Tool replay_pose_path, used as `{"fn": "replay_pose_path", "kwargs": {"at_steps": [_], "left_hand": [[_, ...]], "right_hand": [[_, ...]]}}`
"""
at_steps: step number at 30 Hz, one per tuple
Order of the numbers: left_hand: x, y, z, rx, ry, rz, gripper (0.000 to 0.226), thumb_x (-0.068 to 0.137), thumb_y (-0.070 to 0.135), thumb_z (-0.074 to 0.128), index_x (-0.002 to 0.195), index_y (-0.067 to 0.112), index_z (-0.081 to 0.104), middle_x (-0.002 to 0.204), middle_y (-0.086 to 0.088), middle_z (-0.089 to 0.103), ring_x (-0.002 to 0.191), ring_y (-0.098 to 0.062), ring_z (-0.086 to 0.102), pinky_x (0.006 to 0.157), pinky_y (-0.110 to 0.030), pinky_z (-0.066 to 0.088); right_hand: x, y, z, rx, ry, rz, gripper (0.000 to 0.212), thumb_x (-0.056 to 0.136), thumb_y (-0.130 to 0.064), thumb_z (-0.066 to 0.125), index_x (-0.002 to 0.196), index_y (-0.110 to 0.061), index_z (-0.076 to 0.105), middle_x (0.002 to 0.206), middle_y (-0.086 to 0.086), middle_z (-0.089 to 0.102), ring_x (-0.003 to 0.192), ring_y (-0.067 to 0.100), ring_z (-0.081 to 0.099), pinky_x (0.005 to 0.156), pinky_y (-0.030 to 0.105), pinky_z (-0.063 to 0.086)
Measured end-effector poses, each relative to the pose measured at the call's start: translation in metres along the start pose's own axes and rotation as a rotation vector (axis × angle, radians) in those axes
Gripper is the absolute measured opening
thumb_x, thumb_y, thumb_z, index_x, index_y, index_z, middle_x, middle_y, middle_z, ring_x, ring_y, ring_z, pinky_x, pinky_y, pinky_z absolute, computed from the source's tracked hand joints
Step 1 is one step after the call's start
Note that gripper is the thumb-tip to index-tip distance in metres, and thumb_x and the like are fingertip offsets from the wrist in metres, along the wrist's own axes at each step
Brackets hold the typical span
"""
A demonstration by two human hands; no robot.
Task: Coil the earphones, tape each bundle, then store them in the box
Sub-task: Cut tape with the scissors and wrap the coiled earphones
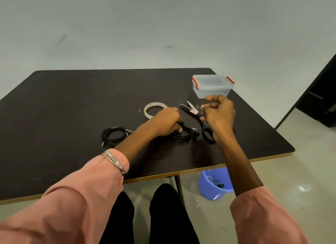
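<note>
- Earphones first: one black coil point(183, 133) lies mid-surface, pinned under the left hand point(168, 122), whose fingers curl down onto the cord and hold the loops together.
- Right hand point(219, 113) hovers just right of that coil, raised off the surface, fingers curled in a pinch. It looks like a strip of clear tape between the fingertips, but the strip is too faint to be sure.
- Second coil point(113, 134) sits well off to the left, untouched, its plug poking toward the near edge. Whether it is taped I cannot tell.
- Tape roll point(154, 109) lies flat just beyond the left hand; scissors point(195, 113) lie between the two hands, blades open and pointing away to the far left, handles under the right wrist.
- Box point(212, 85) stands at the far right of the surface point(72, 102), beyond the right hand, lid on and red clips down.
- Key relation: the held coil lies left of and below the right hand, and the cord bundle runs roughly left to right. So, in my judgement, the right hand must travel down and left and wrap across that axis, while the left keeps the loops squeezed.
- Right hand is the nearer one to the box, so storing falls to it, once the lid is unclipped.
- Risk: loosen the left hand's grip early and the loops spring apart.
- Blue tub point(214, 185) sits on the floor under the surface's near-right edge.
</note>
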State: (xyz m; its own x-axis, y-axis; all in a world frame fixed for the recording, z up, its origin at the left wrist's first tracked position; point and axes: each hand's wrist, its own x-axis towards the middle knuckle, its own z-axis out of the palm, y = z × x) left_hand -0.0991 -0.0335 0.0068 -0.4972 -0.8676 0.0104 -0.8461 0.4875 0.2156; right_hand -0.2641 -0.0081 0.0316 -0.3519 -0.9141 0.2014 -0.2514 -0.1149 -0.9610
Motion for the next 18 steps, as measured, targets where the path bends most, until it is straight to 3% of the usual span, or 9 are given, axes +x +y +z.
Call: {"fn": "replay_pose_path", "kwargs": {"at_steps": [6,11,13,16,18], "left_hand": [[-0.008,0.008,0.000,0.057,0.176,-0.036,0.022,0.088,0.028,0.063,0.103,0.015,0.073,0.101,-0.009,0.062,0.097,-0.028,0.059,0.074,-0.040,0.050],[-0.013,0.003,0.000,0.072,0.174,-0.033,0.022,0.090,0.027,0.058,0.096,0.009,0.069,0.096,-0.008,0.064,0.089,-0.025,0.061,0.070,-0.037,0.050],[-0.016,0.000,-0.003,-0.121,0.189,-0.074,0.013,0.090,0.022,0.059,0.092,0.011,0.066,0.086,-0.004,0.067,0.080,-0.019,0.064,0.071,-0.033,0.052],[-0.024,0.000,-0.008,-0.529,0.236,-0.134,0.005,0.088,0.008,0.065,0.089,0.006,0.069,0.076,-0.002,0.071,0.062,-0.001,0.063,0.063,-0.012,0.049],[-0.031,0.002,-0.011,-0.841,0.294,-0.189,0.004,0.084,0.000,0.068,0.085,0.001,0.071,0.073,-0.008,0.071,0.057,-0.004,0.063,0.061,-0.014,0.050]], "right_hand": [[-0.015,0.003,0.011,0.190,-0.171,0.159,0.024,0.086,0.006,0.060,0.107,-0.006,0.057,0.085,0.014,0.065,0.067,0.018,0.065,0.058,0.035,0.060],[-0.021,0.007,0.015,0.211,-0.211,0.156,0.026,0.088,0.008,0.056,0.109,-0.007,0.056,0.090,0.016,0.067,0.074,0.021,0.069,0.062,0.037,0.061],[-0.024,0.009,0.015,0.195,-0.197,0.104,0.028,0.087,0.009,0.057,0.109,-0.008,0.057,0.090,0.016,0.068,0.078,0.022,0.070,0.062,0.035,0.061],[-0.028,0.010,0.016,0.152,-0.155,-0.032,0.029,0.085,0.007,0.061,0.108,-0.010,0.058,0.085,0.013,0.067,0.080,0.023,0.071,0.061,0.034,0.061],[-0.029,0.011,0.019,0.103,-0.140,-0.140,0.029,0.085,0.003,0.064,0.109,-0.012,0.058,0.084,0.012,0.067,0.080,0.023,0.070,0.062,0.036,0.061]]}}
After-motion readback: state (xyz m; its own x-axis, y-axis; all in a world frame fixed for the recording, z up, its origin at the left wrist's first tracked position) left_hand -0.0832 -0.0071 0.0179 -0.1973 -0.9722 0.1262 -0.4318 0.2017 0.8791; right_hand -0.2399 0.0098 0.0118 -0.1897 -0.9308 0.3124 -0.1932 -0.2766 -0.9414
